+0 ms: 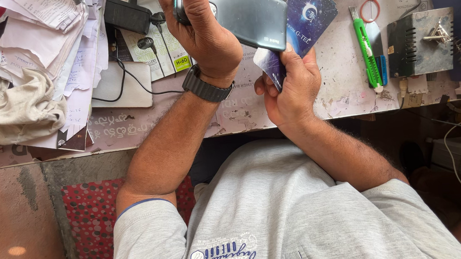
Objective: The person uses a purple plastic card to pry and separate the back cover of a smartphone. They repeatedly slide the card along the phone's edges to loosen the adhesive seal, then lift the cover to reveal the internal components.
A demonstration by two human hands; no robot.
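the person sits at a cluttered table (341, 84) with both hands raised over it. the left hand (207, 33), a black watch (206, 85) on its wrist, has its grip closed round one end of a dark grey phone (249, 12), held tilted with its back toward us. the right hand (290, 87) pinches a dark blue card (306, 16) between thumb and fingers, and the card's upper part passes behind the phone's lower edge. whether its edge is actually in the seam i cannot tell.

to my eye the step in hand is working the card along the phone's side. any further move would call for a steady left hold and a thin, shallow angle on the card, since it could bend or slip.

around them:
- the card is glossy, deep blue with a pale round emblem and white lettering.
- a printed packet (174, 55) with a small yellow label lies left of the phone, earphones across it.
- beside that sit a black charger (125, 15) and a flat white slab (122, 85).
- loose paper slips (44, 23) are heaped at far left above a crumpled cloth (18, 104).
- to the right lie a green utility knife (365, 47), a red rubber ring (370, 10) and a grey metal box (419, 43).
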